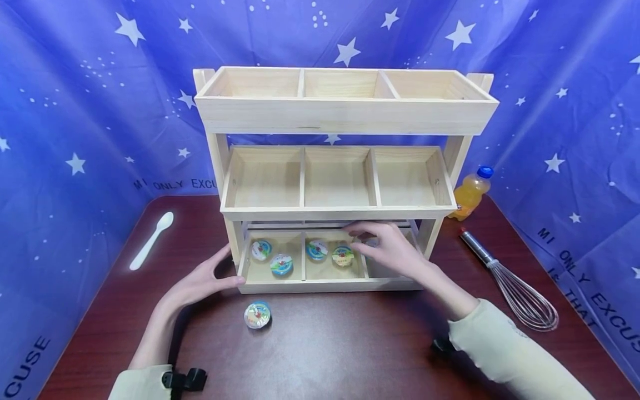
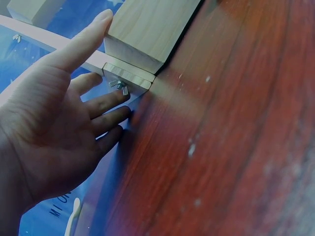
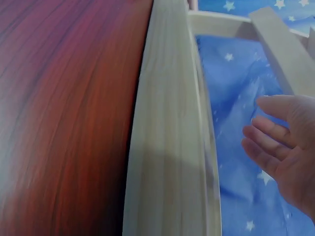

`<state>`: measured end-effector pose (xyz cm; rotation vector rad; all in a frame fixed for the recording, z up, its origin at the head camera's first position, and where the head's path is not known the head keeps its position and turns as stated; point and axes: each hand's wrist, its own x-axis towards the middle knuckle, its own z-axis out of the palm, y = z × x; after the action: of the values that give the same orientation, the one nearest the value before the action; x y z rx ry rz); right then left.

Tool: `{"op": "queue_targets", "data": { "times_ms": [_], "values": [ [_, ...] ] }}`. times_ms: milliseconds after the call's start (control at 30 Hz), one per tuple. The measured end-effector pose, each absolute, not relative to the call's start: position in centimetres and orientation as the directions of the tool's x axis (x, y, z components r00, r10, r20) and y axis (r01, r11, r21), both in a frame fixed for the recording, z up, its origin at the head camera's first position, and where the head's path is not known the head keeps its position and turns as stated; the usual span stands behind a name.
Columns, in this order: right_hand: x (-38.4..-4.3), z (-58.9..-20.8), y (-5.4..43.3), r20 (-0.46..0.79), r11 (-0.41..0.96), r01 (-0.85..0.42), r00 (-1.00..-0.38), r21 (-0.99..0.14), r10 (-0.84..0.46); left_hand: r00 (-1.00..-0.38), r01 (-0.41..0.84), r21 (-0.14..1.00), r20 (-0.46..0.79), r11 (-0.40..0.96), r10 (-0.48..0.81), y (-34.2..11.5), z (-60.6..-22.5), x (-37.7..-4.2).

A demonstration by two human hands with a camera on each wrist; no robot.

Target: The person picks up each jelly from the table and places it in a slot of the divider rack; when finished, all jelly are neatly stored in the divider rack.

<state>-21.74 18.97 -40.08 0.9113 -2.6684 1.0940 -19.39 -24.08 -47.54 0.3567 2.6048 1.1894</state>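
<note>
My left hand (image 1: 202, 281) rests at the lower left corner of a three-tier wooden rack (image 1: 345, 116). Its thumb touches the bottom tray's front corner and the other fingers extend along the side. Above the bottom tray's middle and right compartments hovers my right hand (image 1: 387, 247); its fingers are loosely bent, with nothing between them in the right wrist view. Two small lidded jelly cups (image 1: 282, 265) lie in the left compartment. The middle one holds a blue-rimmed jelly cup (image 1: 316, 250) and a yellowish jelly cup (image 1: 343, 256). My right hand hides much of the right compartment.
Another jelly cup (image 1: 257, 315) sits on the dark red table (image 1: 320, 355) before the rack. A white spoon (image 1: 152, 240) lies at left. On the right are an orange drink bottle (image 1: 470, 194) and a wire whisk (image 1: 512, 283). Blue starry cloth (image 1: 75, 111) surrounds the table.
</note>
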Motion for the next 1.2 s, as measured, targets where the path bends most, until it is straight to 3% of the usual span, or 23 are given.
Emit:
{"op": "queue_targets", "data": {
  "times_ms": [400,800,1200],
  "values": [
    [-20.0,-41.5,12.0,0.364,0.366,-0.641,-0.72,-0.675,-0.591,-0.937,0.107,0.763,-0.137,0.638,0.321,-24.1,-47.6,-19.6],
    [-17.4,-42.4,6.4,0.246,0.275,-0.611,-0.631,-0.743,-0.736,-0.937,0.117,0.764,-0.128,0.635,0.326,-24.2,-47.6,-19.4],
    [-16.2,-43.6,3.6,0.105,0.334,-0.757,-0.466,-0.562,-0.879,-0.936,0.133,0.772,-0.109,0.622,0.335,-24.2,-47.6,-19.4]
  ]
}}
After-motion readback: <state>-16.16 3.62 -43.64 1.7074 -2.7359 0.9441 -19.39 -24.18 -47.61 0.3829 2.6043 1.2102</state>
